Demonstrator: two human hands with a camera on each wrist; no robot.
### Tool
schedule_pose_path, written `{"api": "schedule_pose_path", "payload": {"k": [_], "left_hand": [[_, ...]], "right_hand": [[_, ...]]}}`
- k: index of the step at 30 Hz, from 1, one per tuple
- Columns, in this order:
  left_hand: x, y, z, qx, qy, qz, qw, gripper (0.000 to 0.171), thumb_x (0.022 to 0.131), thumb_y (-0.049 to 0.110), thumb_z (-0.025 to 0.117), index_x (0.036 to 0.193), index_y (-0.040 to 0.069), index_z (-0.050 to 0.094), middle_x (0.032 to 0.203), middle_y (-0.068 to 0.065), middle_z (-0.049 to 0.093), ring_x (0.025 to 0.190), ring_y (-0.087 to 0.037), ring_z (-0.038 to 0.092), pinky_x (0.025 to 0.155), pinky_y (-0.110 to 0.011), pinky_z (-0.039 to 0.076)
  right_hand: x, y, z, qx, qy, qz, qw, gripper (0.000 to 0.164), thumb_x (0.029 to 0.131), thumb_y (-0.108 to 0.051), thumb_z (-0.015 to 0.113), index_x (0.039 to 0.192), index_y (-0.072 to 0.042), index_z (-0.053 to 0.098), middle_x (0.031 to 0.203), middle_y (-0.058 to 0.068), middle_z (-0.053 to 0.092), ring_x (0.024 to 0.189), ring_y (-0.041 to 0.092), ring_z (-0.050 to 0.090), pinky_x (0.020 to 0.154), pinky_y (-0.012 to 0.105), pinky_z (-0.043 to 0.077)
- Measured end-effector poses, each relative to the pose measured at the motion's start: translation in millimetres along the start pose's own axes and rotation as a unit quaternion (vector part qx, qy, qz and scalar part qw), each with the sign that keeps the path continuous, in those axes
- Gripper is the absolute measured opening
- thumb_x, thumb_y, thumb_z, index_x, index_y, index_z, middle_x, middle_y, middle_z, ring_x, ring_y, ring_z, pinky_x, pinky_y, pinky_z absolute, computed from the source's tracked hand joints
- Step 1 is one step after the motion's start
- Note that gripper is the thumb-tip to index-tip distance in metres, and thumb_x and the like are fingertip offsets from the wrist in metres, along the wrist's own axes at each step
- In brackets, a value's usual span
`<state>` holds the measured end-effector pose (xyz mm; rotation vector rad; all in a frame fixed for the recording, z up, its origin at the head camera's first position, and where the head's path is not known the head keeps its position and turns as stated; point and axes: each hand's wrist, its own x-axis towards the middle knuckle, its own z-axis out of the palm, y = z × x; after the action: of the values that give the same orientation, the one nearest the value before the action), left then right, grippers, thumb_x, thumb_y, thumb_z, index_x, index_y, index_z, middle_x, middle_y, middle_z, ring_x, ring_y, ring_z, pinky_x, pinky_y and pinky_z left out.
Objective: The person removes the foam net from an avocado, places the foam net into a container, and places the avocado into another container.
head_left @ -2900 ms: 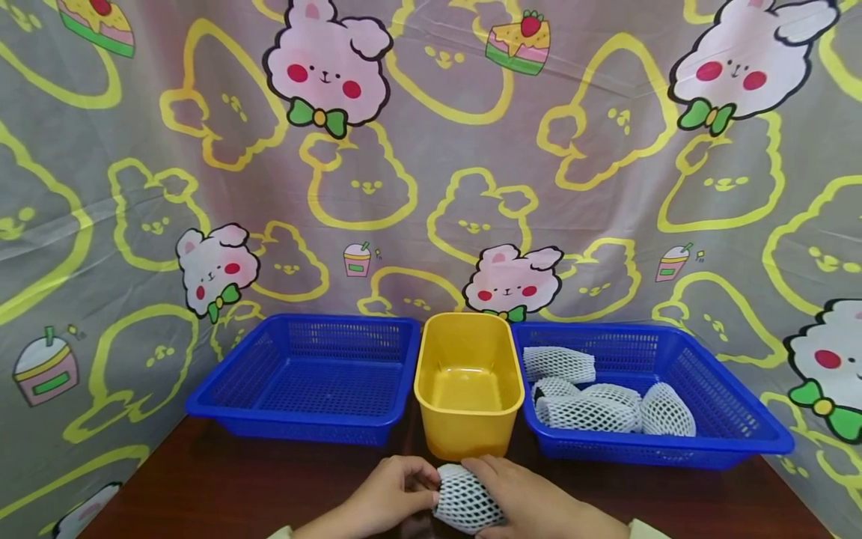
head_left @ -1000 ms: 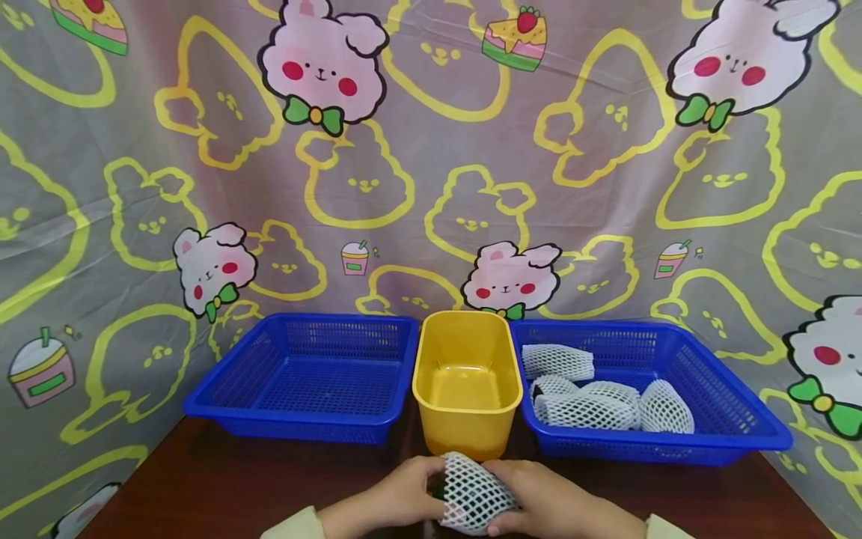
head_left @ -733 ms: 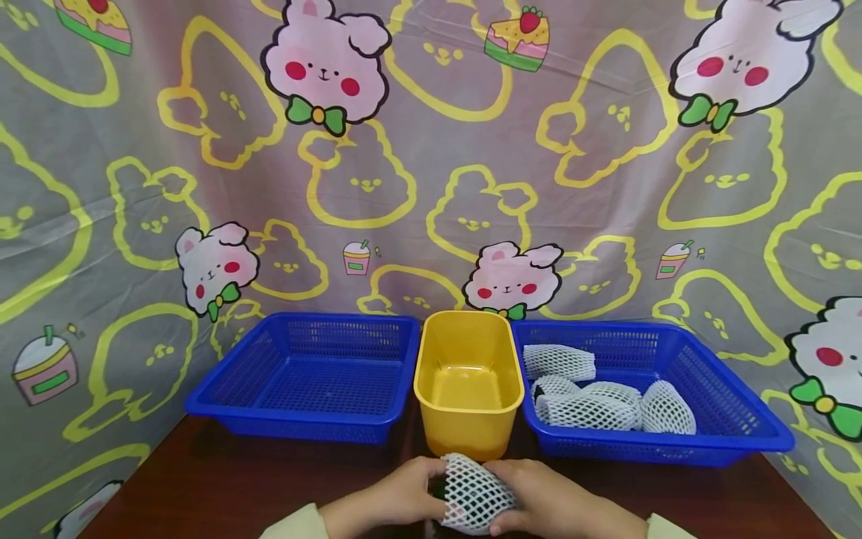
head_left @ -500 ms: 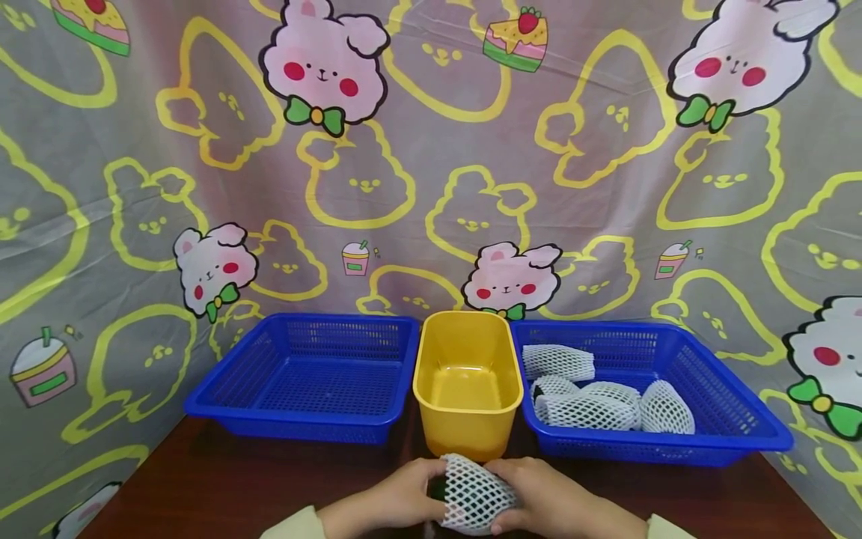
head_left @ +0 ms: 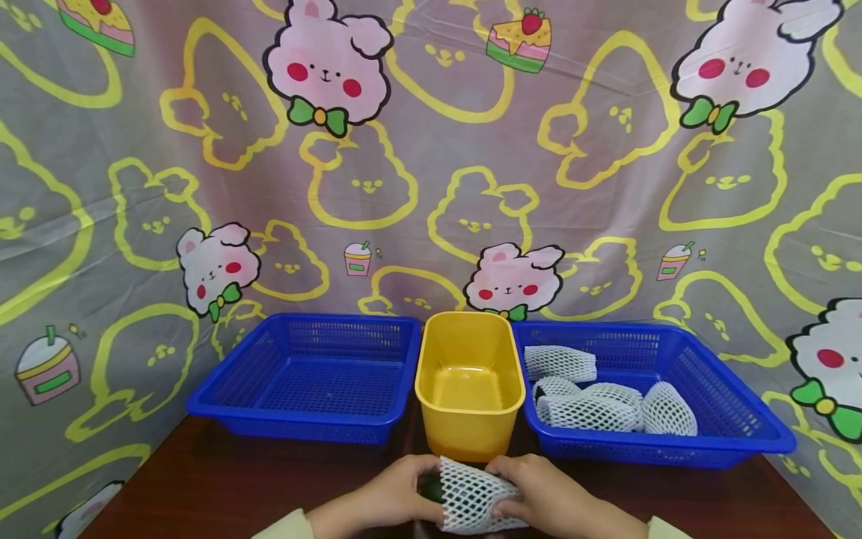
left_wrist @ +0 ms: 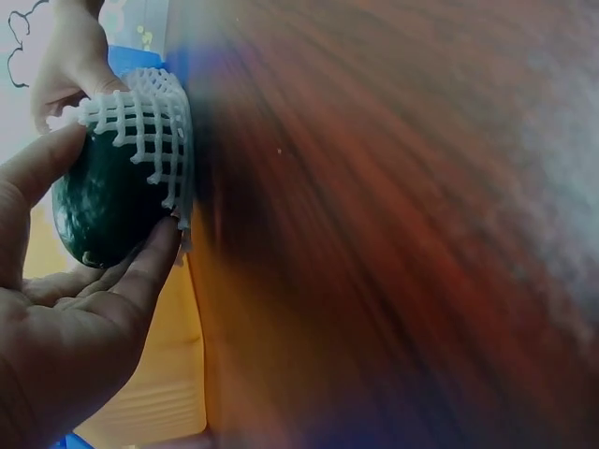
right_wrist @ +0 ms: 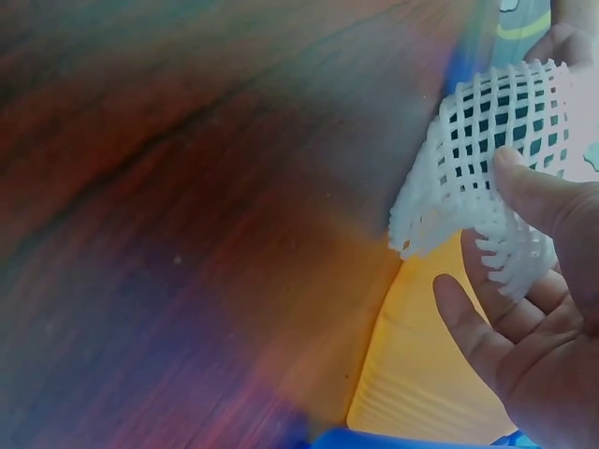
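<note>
A glossy dark green oval fruit (left_wrist: 103, 201) is partly inside a white foam net sleeve (head_left: 474, 498), its rounded end bare on the left. My left hand (head_left: 387, 495) grips that bare end, thumb on one side and fingers on the other. My right hand (head_left: 552, 494) pinches the sleeve between thumb and fingers. In the right wrist view the net (right_wrist: 501, 122) still wraps part of the fruit, and its loose end flares out past the thumb. Both hands are low over the table, in front of the yellow bin (head_left: 469, 436).
A blue basket (head_left: 303, 415) with nothing in it stands left of the bin. Another blue basket (head_left: 727, 442) on the right holds several net-wrapped pieces (head_left: 586, 413). The dark wooden table (head_left: 222, 479) runs back to a patterned cloth (head_left: 417, 187).
The sleeve has slid to the right along the fruit, baring more of its green left end. Its right end now hangs looser and longer at my right hand.
</note>
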<state>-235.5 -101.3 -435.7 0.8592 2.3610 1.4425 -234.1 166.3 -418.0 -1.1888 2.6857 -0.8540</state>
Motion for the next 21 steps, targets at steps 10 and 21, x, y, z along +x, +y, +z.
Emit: {"api": "schedule_pose_path", "payload": {"k": [10,21], "left_hand": [[-4.0,-0.6,-12.7,-0.004,0.017,-0.010,0.9998,0.052,0.071,0.011,0.084,0.116,0.000,0.061,0.103,0.001,0.065,0.090,-0.007,0.058,0.080,-0.023,0.047],[-10.3,-3.4,-19.8,0.008,0.025,-0.018,0.9995,0.049,0.073,0.018,0.084,0.115,0.003,0.063,0.101,0.003,0.065,0.087,-0.007,0.059,0.077,-0.023,0.048]], "right_hand": [[0.1,2.2,0.2,-0.057,0.073,-0.030,0.995,0.015,0.085,-0.031,0.075,0.091,-0.021,0.065,0.081,-0.020,0.057,0.070,-0.004,0.050,0.061,0.022,0.045],[0.6,6.8,1.3,-0.057,0.063,-0.009,0.996,0.016,0.085,-0.035,0.074,0.087,-0.024,0.063,0.077,-0.021,0.054,0.068,-0.003,0.049,0.059,0.023,0.043]]}}
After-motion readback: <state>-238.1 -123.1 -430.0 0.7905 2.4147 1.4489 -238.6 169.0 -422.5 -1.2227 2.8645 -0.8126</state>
